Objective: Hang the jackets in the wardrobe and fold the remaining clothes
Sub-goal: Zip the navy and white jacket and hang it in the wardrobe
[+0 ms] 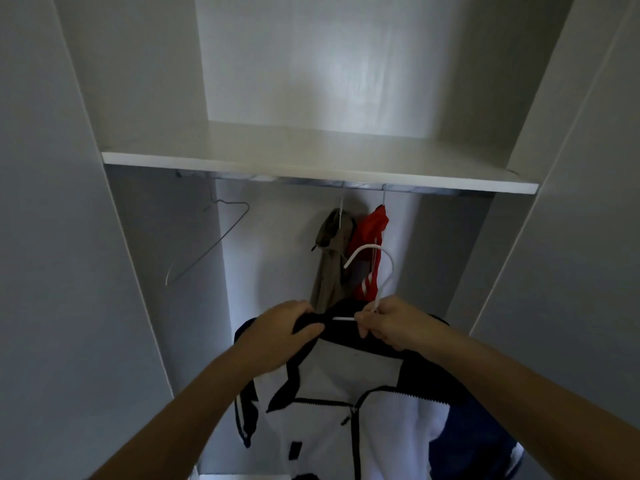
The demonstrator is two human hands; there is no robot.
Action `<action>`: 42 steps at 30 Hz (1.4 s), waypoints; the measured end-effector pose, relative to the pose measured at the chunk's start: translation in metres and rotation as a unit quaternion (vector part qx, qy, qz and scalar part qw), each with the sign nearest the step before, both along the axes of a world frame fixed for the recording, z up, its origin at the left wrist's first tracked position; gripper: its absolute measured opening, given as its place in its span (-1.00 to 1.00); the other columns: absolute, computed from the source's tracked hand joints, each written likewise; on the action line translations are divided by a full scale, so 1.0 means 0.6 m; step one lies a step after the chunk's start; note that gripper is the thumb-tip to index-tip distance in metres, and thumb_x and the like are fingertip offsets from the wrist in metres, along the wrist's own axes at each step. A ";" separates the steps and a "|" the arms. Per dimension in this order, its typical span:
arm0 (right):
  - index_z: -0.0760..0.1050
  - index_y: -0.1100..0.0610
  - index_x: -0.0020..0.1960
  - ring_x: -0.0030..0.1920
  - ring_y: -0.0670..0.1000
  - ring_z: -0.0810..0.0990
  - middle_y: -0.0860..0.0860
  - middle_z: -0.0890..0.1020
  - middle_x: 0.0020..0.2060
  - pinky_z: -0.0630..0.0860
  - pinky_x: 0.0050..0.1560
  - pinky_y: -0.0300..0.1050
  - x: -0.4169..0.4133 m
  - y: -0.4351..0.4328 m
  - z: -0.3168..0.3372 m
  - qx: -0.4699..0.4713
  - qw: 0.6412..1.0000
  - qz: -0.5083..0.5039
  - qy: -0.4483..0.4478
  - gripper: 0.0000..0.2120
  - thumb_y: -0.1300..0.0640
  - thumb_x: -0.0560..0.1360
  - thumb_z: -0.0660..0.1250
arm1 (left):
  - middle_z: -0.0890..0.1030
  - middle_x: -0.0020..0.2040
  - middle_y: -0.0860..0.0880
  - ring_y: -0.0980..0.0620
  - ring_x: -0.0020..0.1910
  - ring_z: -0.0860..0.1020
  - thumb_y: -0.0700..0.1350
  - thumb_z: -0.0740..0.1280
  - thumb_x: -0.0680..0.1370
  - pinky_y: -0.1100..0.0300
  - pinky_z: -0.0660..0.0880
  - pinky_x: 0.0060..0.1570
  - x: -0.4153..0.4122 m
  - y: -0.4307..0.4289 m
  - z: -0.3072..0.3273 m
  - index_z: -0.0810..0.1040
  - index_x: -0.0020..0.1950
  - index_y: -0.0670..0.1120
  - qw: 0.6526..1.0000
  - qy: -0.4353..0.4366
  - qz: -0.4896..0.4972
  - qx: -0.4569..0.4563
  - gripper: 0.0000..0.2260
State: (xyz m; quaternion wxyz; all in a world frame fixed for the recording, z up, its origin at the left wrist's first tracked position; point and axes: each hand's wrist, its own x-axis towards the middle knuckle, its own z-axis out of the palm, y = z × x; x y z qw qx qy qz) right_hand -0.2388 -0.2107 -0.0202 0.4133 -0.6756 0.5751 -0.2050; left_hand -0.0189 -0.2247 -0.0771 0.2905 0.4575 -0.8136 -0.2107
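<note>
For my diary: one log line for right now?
left hand: grips jacket collar | right hand: pinches white hanger | rail: not reached

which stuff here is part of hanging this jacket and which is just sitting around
In use: white and black jacket, white hanger, left hand, right hand, rail.
Already hung or idle: olive jacket, red jacket, wire hanger, shelf.

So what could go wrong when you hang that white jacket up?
The white jacket is open at the neck, so it might slip off the hanger when the left hand lets go of the collar. The hook, held up by the right hand, could snag the red jacket behind it, or miss the rail tucked under the shelf.
</note>
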 end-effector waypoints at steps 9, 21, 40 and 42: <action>0.52 0.22 -0.04 -0.46 -0.13 0.32 -0.03 0.39 -0.44 0.27 -0.46 -0.32 0.081 -0.217 -0.044 0.179 0.981 -0.015 -0.069 -0.72 0.07 0.65 0.13 | 0.50 -0.19 0.05 0.09 -0.19 0.48 0.50 -0.16 0.44 0.09 0.49 -0.11 0.068 -0.273 -0.145 0.49 -0.11 -0.10 0.997 0.008 0.045 -0.057 -0.26; 0.45 0.24 -0.21 -0.61 -0.15 0.50 0.06 0.50 -0.37 0.47 -0.54 -0.33 0.180 -0.486 -0.036 0.082 0.988 -0.127 -0.025 -0.63 0.07 0.66 0.10 | 0.56 -0.20 -0.10 -0.04 -0.25 0.51 -0.02 0.11 0.64 0.12 0.38 -0.31 0.102 -0.576 -0.153 0.51 -0.10 -0.19 0.971 -0.053 0.112 -0.203 -0.69; 0.46 0.17 -0.37 -0.61 -0.10 0.38 0.00 0.49 -0.51 0.25 -0.65 -0.35 0.202 -0.664 -0.047 -0.069 0.976 -0.186 0.093 -0.54 0.01 0.64 0.13 | 0.44 -0.21 -0.02 -0.05 -0.15 0.47 -0.04 0.11 0.66 0.15 0.27 -0.20 0.119 -0.710 -0.124 0.40 -0.13 -0.16 0.982 -0.030 0.153 -0.106 -0.74; 0.45 0.16 -0.37 -0.66 -0.14 0.39 -0.06 0.48 -0.61 0.28 -0.65 -0.34 0.197 -0.667 -0.063 -0.113 0.973 -0.173 0.100 -0.55 0.03 0.64 0.12 | 0.40 -0.28 0.01 -0.03 -0.21 0.45 -0.03 0.12 0.65 0.12 0.30 -0.21 0.119 -0.707 -0.138 0.30 -0.26 -0.10 0.983 -0.008 0.152 -0.102 -0.70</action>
